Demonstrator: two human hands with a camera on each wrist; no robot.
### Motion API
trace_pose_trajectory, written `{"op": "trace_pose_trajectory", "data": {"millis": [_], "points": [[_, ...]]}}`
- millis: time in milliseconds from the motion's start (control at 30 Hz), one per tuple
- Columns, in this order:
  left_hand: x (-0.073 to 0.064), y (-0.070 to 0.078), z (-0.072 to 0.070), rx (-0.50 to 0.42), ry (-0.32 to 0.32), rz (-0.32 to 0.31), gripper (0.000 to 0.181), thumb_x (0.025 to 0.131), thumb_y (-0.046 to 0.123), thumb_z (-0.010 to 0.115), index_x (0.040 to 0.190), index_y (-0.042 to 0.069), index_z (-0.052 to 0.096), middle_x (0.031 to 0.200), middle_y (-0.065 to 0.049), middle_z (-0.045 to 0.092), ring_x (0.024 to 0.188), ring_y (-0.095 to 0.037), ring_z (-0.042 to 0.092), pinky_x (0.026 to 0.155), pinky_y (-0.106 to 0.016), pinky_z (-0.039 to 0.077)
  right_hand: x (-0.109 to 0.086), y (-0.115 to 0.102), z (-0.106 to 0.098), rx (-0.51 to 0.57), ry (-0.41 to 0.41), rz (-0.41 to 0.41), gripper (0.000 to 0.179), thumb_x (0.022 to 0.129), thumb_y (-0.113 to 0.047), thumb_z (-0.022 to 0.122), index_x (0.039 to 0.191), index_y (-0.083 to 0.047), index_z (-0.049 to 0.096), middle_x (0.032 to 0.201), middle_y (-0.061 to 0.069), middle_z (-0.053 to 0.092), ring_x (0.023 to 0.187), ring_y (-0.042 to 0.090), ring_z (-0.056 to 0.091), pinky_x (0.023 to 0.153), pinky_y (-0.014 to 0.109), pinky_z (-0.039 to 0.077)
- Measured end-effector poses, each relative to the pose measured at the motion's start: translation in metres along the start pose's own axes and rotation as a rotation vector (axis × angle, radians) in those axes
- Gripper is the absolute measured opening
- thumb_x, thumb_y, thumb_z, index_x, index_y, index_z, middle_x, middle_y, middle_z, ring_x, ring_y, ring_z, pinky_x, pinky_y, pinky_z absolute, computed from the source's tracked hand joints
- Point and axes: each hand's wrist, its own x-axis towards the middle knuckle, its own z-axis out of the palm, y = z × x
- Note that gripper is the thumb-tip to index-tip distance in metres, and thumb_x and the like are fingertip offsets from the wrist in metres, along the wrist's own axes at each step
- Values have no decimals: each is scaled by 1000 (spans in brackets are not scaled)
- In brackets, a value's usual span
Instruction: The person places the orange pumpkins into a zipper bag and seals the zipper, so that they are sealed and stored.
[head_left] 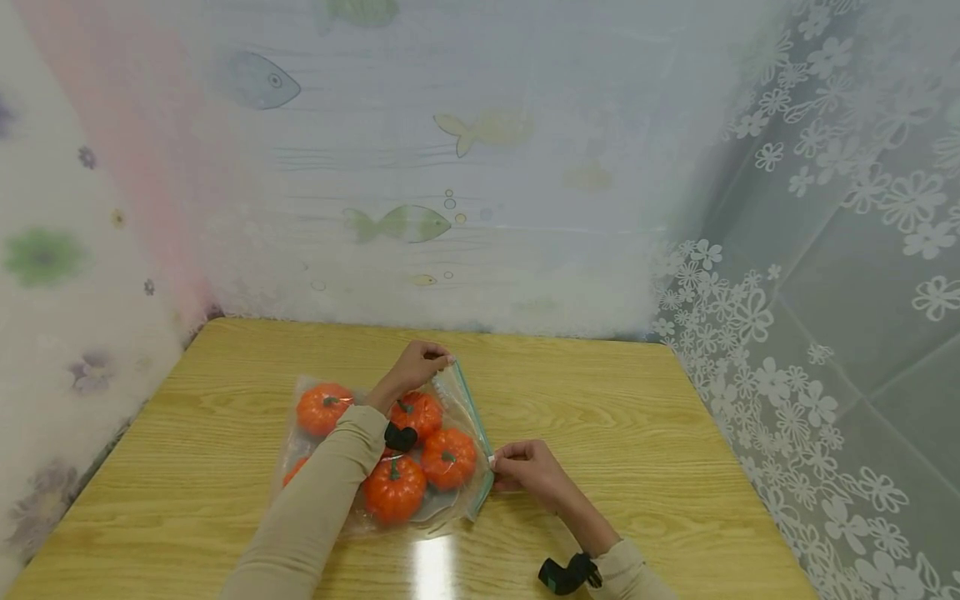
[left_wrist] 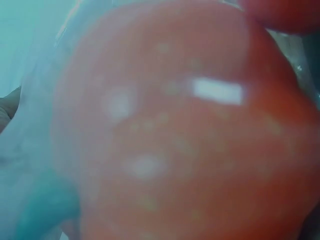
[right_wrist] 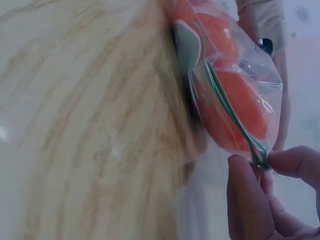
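Note:
A clear zip bag (head_left: 352, 523) with a green zip strip along its right side lies on the table, holding several small orange pumpkins (head_left: 395, 490) with green stems. My left hand (head_left: 420, 364) pinches the far corner of the bag by the strip, its forearm crossing over the bag and hiding part of it. Lower down the same edge, my right hand (head_left: 529, 471) pinches the strip at a small white slider (head_left: 491, 459) between thumb and fingers. One pumpkin (left_wrist: 185, 130) fills the left wrist view through the plastic. The right wrist view shows thumb and fingers gripping the green strip (right_wrist: 232, 112).
The wooden table (head_left: 615, 425) extends around the bag, with its far edge against a curtain (head_left: 480, 275) printed with fish. A flowered sheet (head_left: 795, 400) hangs at the right. Black wrist cameras (head_left: 567, 573) are strapped to both wrists.

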Motion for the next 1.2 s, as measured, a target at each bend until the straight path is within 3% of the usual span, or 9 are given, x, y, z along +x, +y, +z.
{"op": "trace_pose_trajectory", "data": {"millis": [100, 367, 500, 700, 967, 1200], "points": [[3, 1, -1, -4, 8, -36, 26, 105, 14, 58, 118, -7, 68, 108, -17, 67, 89, -20, 60, 80, -33, 53, 4, 4, 3, 23, 20, -6, 26, 98, -8, 64, 107, 16, 66, 91, 8, 73, 80, 16, 73, 79, 36, 63], [3, 1, -8, -18, 0, -26, 26, 107, 16, 56, 118, -5, 68, 94, -12, 62, 74, -17, 47, 68, -31, 42, 8, 12, 8, 72, 46, -48, 33, 102, -9, 60, 120, 18, 58, 104, 18, 73, 87, 15, 73, 78, 33, 63], [0, -2, -11, -18, 10, -15, 29, 107, 19, 56, 120, -5, 67, 102, -18, 64, 82, -19, 53, 74, -32, 48, 8, 11, 11, 31, 61, -68, 30, 105, -9, 55, 121, 16, 56, 106, 18, 72, 89, 16, 71, 78, 34, 63], [-4, -6, -13, -57, 39, -15, 32, 106, 19, 57, 124, -7, 65, 114, -23, 64, 102, -31, 62, 91, -41, 54, 9, 4, 8, -30, 69, -70, 27, 106, -9, 53, 121, 13, 55, 97, 10, 68, 79, 13, 68, 74, 37, 64], [-2, -7, -12, -81, 34, -48, 29, 106, 21, 57, 121, -3, 67, 102, -9, 63, 92, -18, 58, 84, -32, 52, 6, -3, -2, -154, 84, -63, 29, 105, -10, 54, 123, 13, 57, 96, 10, 63, 71, 13, 62, 68, 37, 62], [-1, -6, -11, -68, 37, -59, 30, 106, 22, 58, 121, -2, 67, 103, -10, 64, 92, -19, 59, 82, -32, 53, 6, -8, -10, -239, 100, -71, 24, 103, -11, 60, 116, 9, 63, 95, 11, 65, 68, 13, 61, 65, 41, 62]]}}
